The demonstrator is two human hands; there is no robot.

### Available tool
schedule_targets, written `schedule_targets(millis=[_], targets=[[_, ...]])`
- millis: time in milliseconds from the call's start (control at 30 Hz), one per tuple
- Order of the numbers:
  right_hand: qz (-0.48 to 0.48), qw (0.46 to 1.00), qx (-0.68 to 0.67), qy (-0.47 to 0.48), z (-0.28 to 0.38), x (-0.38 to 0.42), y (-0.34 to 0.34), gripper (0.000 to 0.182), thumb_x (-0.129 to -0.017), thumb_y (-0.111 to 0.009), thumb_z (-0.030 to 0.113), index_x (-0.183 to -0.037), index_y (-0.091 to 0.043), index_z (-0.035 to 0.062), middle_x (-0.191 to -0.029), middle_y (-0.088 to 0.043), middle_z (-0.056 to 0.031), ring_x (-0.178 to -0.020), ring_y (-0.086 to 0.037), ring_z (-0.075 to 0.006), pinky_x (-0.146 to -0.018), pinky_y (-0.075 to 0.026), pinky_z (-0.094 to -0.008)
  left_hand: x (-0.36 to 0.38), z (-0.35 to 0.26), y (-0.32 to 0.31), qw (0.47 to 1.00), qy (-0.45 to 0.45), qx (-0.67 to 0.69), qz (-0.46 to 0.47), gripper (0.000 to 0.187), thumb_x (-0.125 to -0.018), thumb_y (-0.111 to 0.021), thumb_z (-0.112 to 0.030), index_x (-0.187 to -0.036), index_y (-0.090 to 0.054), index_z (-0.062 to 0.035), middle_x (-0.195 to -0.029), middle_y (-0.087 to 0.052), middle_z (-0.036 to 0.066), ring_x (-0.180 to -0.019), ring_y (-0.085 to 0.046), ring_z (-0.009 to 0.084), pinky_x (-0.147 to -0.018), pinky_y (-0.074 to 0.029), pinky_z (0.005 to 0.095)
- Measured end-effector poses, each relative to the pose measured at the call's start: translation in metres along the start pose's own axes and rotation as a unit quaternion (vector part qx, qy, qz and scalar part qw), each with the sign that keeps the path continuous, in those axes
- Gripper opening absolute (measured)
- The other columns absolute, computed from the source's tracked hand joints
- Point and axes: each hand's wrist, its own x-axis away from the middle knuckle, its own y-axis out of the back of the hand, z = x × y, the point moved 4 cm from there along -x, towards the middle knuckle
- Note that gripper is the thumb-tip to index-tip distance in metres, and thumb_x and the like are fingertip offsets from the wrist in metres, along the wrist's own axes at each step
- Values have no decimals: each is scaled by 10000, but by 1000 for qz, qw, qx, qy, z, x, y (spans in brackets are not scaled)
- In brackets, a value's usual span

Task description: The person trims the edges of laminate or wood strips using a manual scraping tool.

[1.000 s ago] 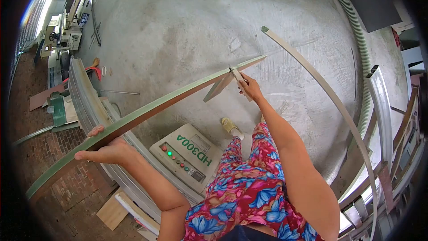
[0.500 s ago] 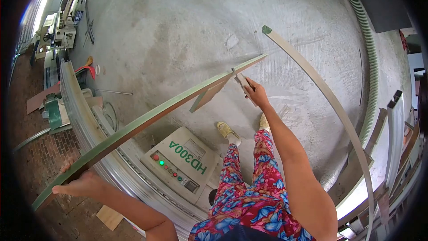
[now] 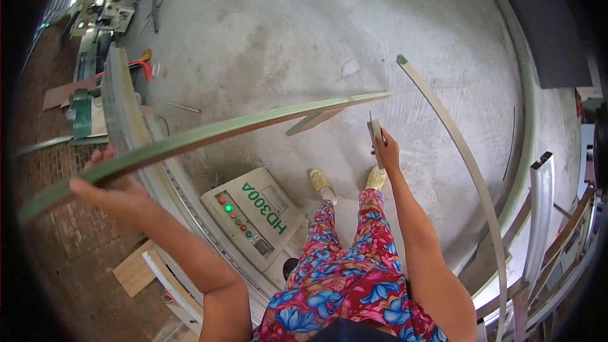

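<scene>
My left hand (image 3: pixel 114 183) grips the near end of a long board (image 3: pixel 209 136) with a pale green edge and a brownish side, its thumb and fingers on either side. The board reaches across the view, its far end above the concrete floor. A short flat piece (image 3: pixel 310 121) juts out from the board near that far end. My right hand (image 3: pixel 386 151) is closed around a narrow grey tool (image 3: pixel 376 136) with a thin tip pointing away from me. That tip is apart from the board, to the right of the flat piece.
Left of my legs stands a machine panel (image 3: pixel 253 215) marked HD300A, with a lit green button, beside long pale rails (image 3: pixel 130 95). A curved strip (image 3: pixel 456 133) rises on the right, near a ribbed hose (image 3: pixel 527 101) and metal profiles (image 3: pixel 541 196). Machinery (image 3: pixel 117 9) stands far left.
The tool in my right hand has moved away from the board, toward the right and nearer me. My left hand and its end of the board are higher in view, and the board lies flatter.
</scene>
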Motion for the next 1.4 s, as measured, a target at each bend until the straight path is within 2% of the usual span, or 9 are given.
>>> schedule_targets(millis=[133,200,267,400,467,733,1000,1133,1400], targets=[[27,998,-41,35,24,52,7,421,-869,-547,134,-1272,-498,23,-834,-638,-121,-609,-621,-148,-532,-536,-302,-60,-32,8,998,-2,39,-55,643,-848,-581,-427,-1214,-439,83,-1026,-546,169,-923,-564,259,-816,-481,413],[37,996,-61,44,36,77,11,419,-873,-547,121,-1273,-493,7,-857,-637,-122,-611,-616,-146,-532,-536,-294,-88,-6,28,976,67,-159,-134,530,-821,-633,-312,-1151,-468,68,-1022,-549,154,-908,-558,247,-767,-483,405],[39,996,-60,57,47,97,14,417,-878,-544,110,-1275,-488,-3,-867,-637,-119,-628,-613,-142,-527,-533,-289,-99,20,30,963,81,-136,-219,414,-793,-671,-197,-1082,-496,43,-995,-556,126,-867,-559,226,-676,-486,395],[53,990,-90,92,76,124,16,428,-889,-535,115,-1304,-472,27,-866,-626,-102,-660,-594,-134,-542,-527,-279,-106,45,36,979,109,122,-125,305,-769,-640,-64,-1037,-506,-8,-900,-571,73,-648,-535,149,-521,-432,291],[56,988,-101,102,102,137,12,432,-884,-550,97,-1298,-468,5,-857,-632,-99,-653,-587,-127,-556,-527,-265,-103,42,24,952,144,268,31,321,-767,-617,-34,-1067,-507,2,-898,-568,72,-606,-524,149,-520,-438,278],[120,961,-175,178,211,181,-34,447,-906,-540,186,-1336,-455,95,-780,-611,-82,-617,-598,-140,-539,-481,-258,-142,-64,34,935,81,343,51,330,-853,-569,-129,-1126,-480,35,-1081,-576,185,-956,-599,270,-812,-500,375],[272,899,-201,278,379,270,-122,453,-921,-511,173,-1346,-421,45,-860,-618,-101,-669,-609,-148,-581,-490,-260,-218,-71,90,980,-11,182,-80,326,-949,-481,-306,-1027,-452,9,-932,-632,176,-772,-648,250,-673,-524,346],[362,842,-191,353,451,331,-166,438,-927,-503,166,-1339,-426,37,-898,-623,-103,-689,-611,-134,-597,-492,-246,-222,-43,116,966,40,250,-57,434,-984,-343,-374,-1177,-435,4,-955,-630,159,-827,-641,250,-737,-513,360],[469,746,-227,415,542,430,-228,416,-931,-503,146,-1322,-435,19,-1033,-607,-103,-776,-579,-84,-623,-496,-233,-187,-79,124,981,-2,194,-19,594,-976,-249,-489,-1091,-517,29,-935,-587,116,-919,-576,203,-772,-479,338]])
